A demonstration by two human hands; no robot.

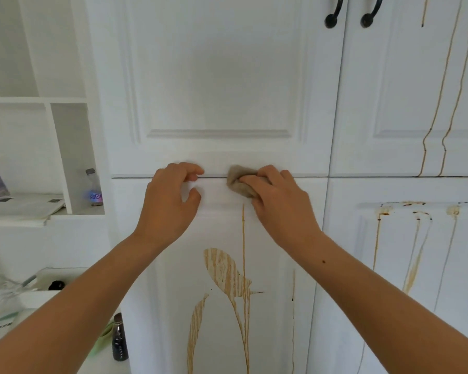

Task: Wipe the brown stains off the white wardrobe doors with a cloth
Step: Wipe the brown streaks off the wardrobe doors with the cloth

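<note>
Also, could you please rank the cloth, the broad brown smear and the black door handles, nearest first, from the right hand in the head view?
1. cloth, gripped in the right hand
2. broad brown smear, below and slightly left
3. black door handles, high above, to the right

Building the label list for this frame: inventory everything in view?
white panelled wardrobe doors: four, white, filling centre and right
brown drip stains: many, brown, lower left door, both right doors
crumpled beige cloth: one, beige, at the seam of the left doors
curved black metal handles: two, black, top right
clear plastic bottle: one, clear, left shelf
dark bottle: one, black, bottom left
left hand: one, bent fingertips at the seam
right hand: one, grips the cloth
</note>
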